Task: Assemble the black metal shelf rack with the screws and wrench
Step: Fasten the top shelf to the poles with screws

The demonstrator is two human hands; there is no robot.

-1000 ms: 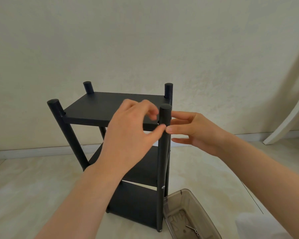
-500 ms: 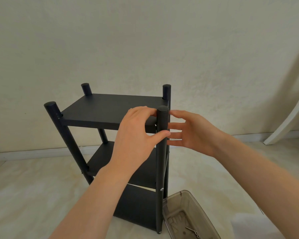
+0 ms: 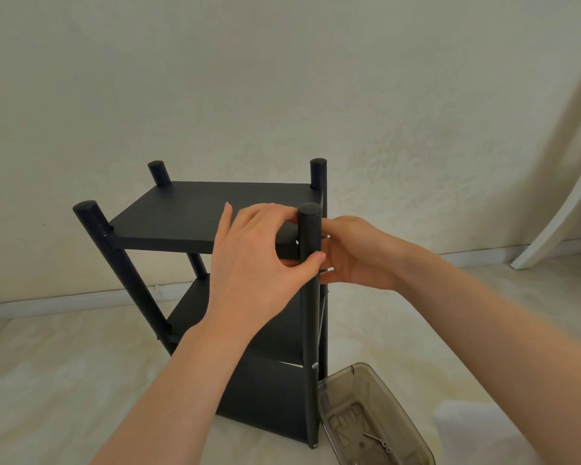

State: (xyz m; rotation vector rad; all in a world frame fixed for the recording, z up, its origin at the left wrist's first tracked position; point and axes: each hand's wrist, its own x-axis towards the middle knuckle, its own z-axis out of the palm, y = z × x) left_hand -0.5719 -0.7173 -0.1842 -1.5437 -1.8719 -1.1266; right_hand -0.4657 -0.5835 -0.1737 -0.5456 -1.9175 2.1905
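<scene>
The black metal shelf rack (image 3: 195, 213) stands upright on the floor with three shelves and four round posts. My left hand (image 3: 259, 263) grips its front right post (image 3: 311, 330) near the top: the thumb presses the post's front and the fingers curl over the top shelf's corner. My right hand (image 3: 359, 253) lies against the right side of the same post at shelf height. Its fingertips are hidden behind the post, so what they hold, if anything, does not show. A small silver screw head (image 3: 297, 242) glints at the shelf corner.
A clear brownish plastic box (image 3: 359, 391) with a few small screws and metal parts sits on the floor just right of the rack's base. A white furniture leg (image 3: 550, 226) leans at the far right. The wall is close behind the rack.
Both hands closed in on the front right post. My left fingers moved onto the shelf corner, and my right hand moved from spread fingers beside the post to lying against it.
</scene>
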